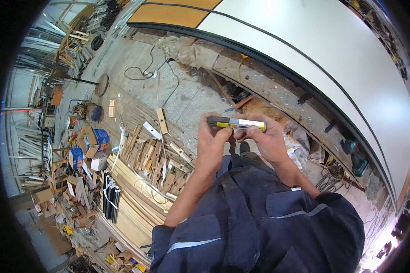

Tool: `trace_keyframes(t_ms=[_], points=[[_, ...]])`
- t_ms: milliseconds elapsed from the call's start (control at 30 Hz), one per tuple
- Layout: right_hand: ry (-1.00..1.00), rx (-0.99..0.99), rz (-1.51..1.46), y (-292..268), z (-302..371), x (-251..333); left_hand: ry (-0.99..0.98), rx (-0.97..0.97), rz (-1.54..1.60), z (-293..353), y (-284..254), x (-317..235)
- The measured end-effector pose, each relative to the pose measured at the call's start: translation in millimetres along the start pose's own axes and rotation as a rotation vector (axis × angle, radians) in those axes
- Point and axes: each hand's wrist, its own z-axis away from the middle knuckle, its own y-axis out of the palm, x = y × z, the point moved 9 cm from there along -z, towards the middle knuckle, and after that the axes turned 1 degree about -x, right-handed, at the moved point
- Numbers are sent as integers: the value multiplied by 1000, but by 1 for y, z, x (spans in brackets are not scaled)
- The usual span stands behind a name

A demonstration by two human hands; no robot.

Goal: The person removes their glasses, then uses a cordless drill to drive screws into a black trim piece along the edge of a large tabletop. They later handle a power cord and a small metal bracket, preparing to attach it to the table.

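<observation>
Near the middle of the head view, both hands grip a short bar-shaped thing, held level across my body. It is dark grey at its left end, silver-white along the middle, with yellow patches and a yellow right end; its exact kind does not show. My left hand is closed round the dark end, thumb on the near side. Closed on the lighter end is my right hand, its thumb pressed near the yellow tip. The fingers behind are partly hidden. My dark blue work clothes and one shoe appear below.
A large white panel with black edging lies on a dusty workbench at upper right. A teal-and-black power tool rests under its edge. Wood offcuts, long boards, cartons and a loose cable cover the left floor.
</observation>
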Motion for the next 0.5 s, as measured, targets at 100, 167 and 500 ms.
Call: trace_keyframes(t_ms=[100,167,500], points=[[18,-24,52,-13,10,-13,-16,-37,-87,3,-1,15],[21,-25,15,-16,13,-17,-31,-25,-78,2,-5,24],[350,-96,149,-49,41,-101,-293,235,-444,28,-48,92]])
